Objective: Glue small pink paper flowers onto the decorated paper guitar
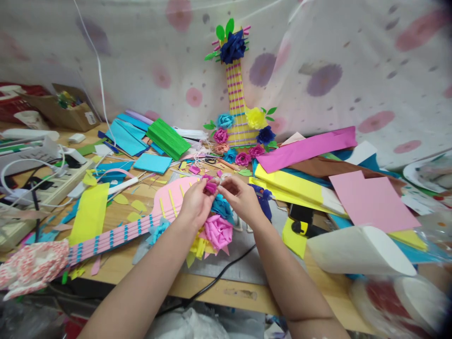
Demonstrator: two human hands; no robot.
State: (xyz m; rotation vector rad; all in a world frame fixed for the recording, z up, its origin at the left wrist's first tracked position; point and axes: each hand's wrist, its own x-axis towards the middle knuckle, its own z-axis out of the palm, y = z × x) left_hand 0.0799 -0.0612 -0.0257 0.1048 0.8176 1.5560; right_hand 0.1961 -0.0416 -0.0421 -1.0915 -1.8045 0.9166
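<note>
Cluttered worktop (120, 265): left grip (193, 203) pinches magenta paper (211, 185), best held lightly against creasing; right grip (243, 197), at three o'clock, hold unclear.

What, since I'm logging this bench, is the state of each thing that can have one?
Left hand: pinching magenta paper
Right hand: fingertips near it, grip unclear
Pink guitar: lying down
Yellow guitar: upright, flower-trimmed
Cardboard box: open
Green crepe paper: folded
</note>
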